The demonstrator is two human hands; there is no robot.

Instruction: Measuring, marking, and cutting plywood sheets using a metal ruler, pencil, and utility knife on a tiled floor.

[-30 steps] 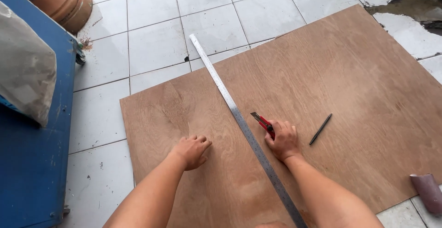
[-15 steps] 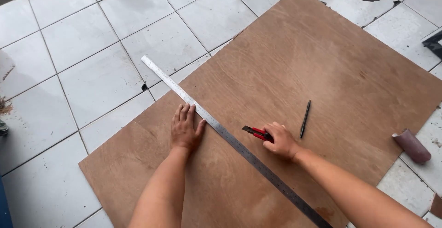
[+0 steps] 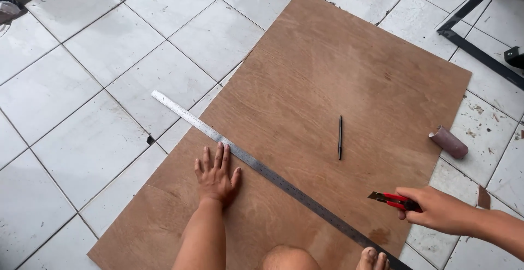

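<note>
Head view. A plywood sheet (image 3: 305, 139) lies flat on a white tiled floor (image 3: 98, 84). A long steel ruler (image 3: 262, 172) runs diagonally across the sheet's near half, its far end overhanging onto the tiles and its near end reaching the bottom edge of the frame beside a bare foot (image 3: 374, 259). The left hand (image 3: 215, 174) lies palm down on the sheet with fingers spread wide, fingertips touching the ruler's near edge about a third of the way along it. The right hand (image 3: 439, 210) is closed around a red-handled knife (image 3: 390, 199), whose tip points left toward the ruler; hand and knife hover at the sheet's right edge, well apart from the ruler. A dark pencil (image 3: 339, 137) lies loose on the sheet beyond the ruler, apart from both hands. A brown sandpaper roll (image 3: 448, 142) rests on the tiles just off the sheet's right edge, and a dark metal frame (image 3: 480, 52) crosses the upper right corner.

Step in hand, as judged: the ruler is pinned as a guide while the knife is off the line. The next move calls for firm downward pressure from the left hand so the ruler cannot slide, the blade brought flush against the ruler's edge, and the fingertips kept clear of the blade's path.
</note>
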